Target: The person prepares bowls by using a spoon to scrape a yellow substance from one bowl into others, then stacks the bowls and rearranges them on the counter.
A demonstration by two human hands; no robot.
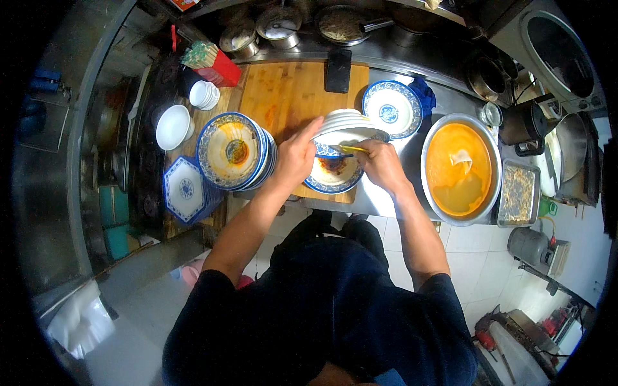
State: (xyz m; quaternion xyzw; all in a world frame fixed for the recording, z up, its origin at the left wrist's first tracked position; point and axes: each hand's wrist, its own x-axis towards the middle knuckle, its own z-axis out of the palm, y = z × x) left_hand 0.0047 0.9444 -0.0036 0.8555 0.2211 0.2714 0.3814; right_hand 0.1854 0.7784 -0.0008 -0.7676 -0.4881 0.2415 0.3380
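My left hand [298, 153] grips the left rim of a tilted stack of white bowls [345, 123]. At the stack's right edge, my right hand [384, 161] holds a thin yellow-handled utensil [354, 148]; its far end is hard to make out. Below the bowls lies a blue-and-white patterned dish [333, 181] with dark reddish sauce in it. Left of my left hand stands a tall stack of soiled blue-rimmed dishes [229, 149]. Another blue-rimmed dish [392, 109] is behind my right hand.
A large metal basin [425, 169] of orange liquid stands right, beside a metal tray [520, 190] of food bits. A phone [338, 71] lies on the wooden board [289, 82]. Left are hexagonal plates [186, 188], white bowls [174, 128] and a red box [222, 72] of chopsticks.
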